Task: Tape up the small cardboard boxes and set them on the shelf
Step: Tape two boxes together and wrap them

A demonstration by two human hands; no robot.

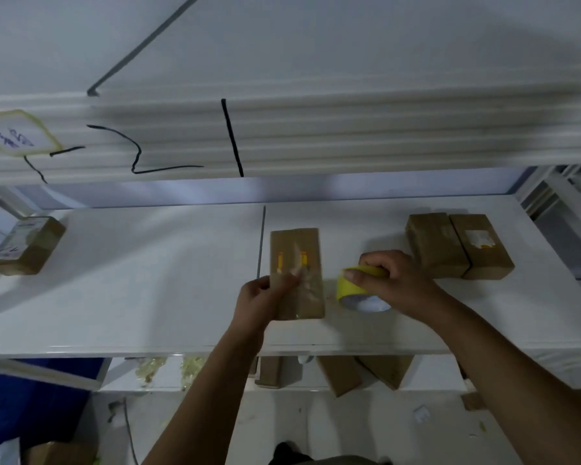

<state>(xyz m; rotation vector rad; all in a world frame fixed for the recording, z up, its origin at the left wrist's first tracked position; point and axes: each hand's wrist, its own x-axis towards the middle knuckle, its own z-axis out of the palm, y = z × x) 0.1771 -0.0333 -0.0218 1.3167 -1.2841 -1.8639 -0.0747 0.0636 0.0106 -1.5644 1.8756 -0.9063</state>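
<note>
Below the front edge of the shelf (148,280), a few brown boxes (339,374) lean on a lower level, partly hidden.

At the front middle of the shelf the person's left hand (255,297) grips the small cardboard box (299,243) by its near left side, fingers curled over onto the top face. Just to the right of the box, the right hand (393,280) is wrapped round a yellow tape roll (349,290), thumb laid across the outer band. The roll stands tilted on its rim, close beside the box.

I'd say the risk lies in the pull. The box is held on one side only, so a tug on the tape could swing or slide it and the strip would land crooked or wrinkled. I cannot see the tape's free end, so hunting for it one-handed may cost the grip.

The box is long, brown and lying flat, with a glossy clear film over its top and two short yellow marks, all blurred.

Further back at the right end, two similar boxes (433,243) sit touching. Another box (27,245) lies at the far left edge.
</note>
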